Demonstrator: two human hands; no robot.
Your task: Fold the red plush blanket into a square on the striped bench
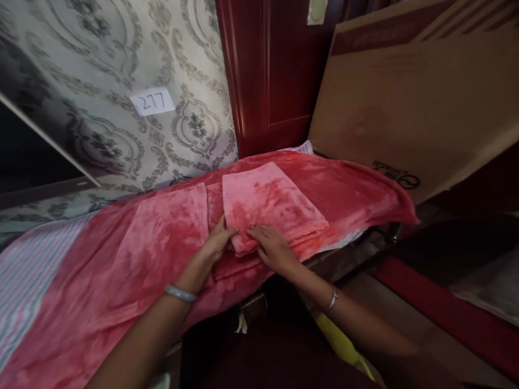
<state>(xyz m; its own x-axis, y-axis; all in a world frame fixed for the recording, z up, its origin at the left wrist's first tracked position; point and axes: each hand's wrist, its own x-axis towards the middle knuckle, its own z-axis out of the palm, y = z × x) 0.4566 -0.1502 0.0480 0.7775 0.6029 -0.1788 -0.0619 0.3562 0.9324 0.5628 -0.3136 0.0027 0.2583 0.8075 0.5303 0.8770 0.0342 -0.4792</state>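
A folded pink plush cloth (267,200) lies in a thick, roughly square stack on a larger red-pink plush blanket (154,259). My left hand (219,239) rests against the stack's left corner, thumb reaching over the fabric and forefinger along the edge. On the near edge, my right hand (273,248) lies with its fingers stretched over the top and its thumb lower at the front. Both hands touch the stack with fingers apart. Left of it, a lighter pink flap of plush (170,216) is spread over the blanket. The undersides of the folds are hidden.
A striped sheet (44,270) shows beneath the blanket at the left. Behind stand a patterned wall (194,70) with a paper label (153,101) reading 277, and a dark red door (279,70). A large cardboard box (409,102) leans at the right.
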